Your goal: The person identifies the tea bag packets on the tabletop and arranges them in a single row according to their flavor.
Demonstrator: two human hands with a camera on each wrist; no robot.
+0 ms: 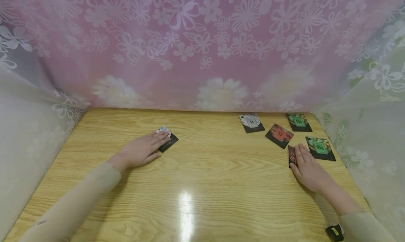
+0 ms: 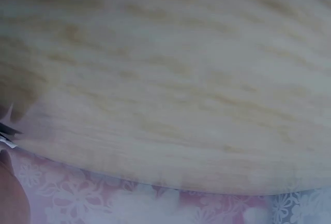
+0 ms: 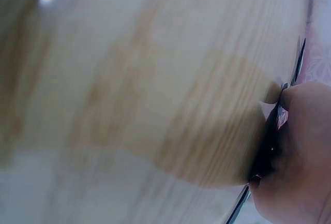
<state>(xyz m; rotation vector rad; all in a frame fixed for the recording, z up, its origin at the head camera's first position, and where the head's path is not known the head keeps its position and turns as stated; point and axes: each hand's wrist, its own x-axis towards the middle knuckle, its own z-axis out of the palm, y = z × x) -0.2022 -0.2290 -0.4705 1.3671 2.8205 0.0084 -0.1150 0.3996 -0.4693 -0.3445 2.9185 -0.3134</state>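
Only the head view gave me the whole layout: the wooden desk (image 1: pixel 202 178), the pink flowered curtain (image 1: pixel 205 55) behind it, and both hands at work. In the left wrist view I got mostly blurred wood grain, with a sliver of hand and a scrap of black and white at the left edge. The right wrist view showed me more, the dark side of a packet against the hand, which the head view hid beneath the fingers.

The left hand (image 1: pixel 142 151) lay with straight fingers over the patterned part of a white-and-black packet (image 1: pixel 171 143), whose black end stuck out past the fingertips. The right hand (image 1: pixel 308 170) was extended too, straight fingers across a dark red packet (image 1: pixel 291 157), leaving its left strip uncovered.

Just to the right of those fingers I saw a near green packet (image 1: pixel 320 148); beyond them were an orange-red packet (image 1: pixel 280 135) and a far green packet (image 1: pixel 299 122). A white packet (image 1: pixel 251 123) lay farther left, well apart from the left hand. A small black object (image 1: pixel 334 232) sat near the right sleeve (image 1: pixel 364 224).
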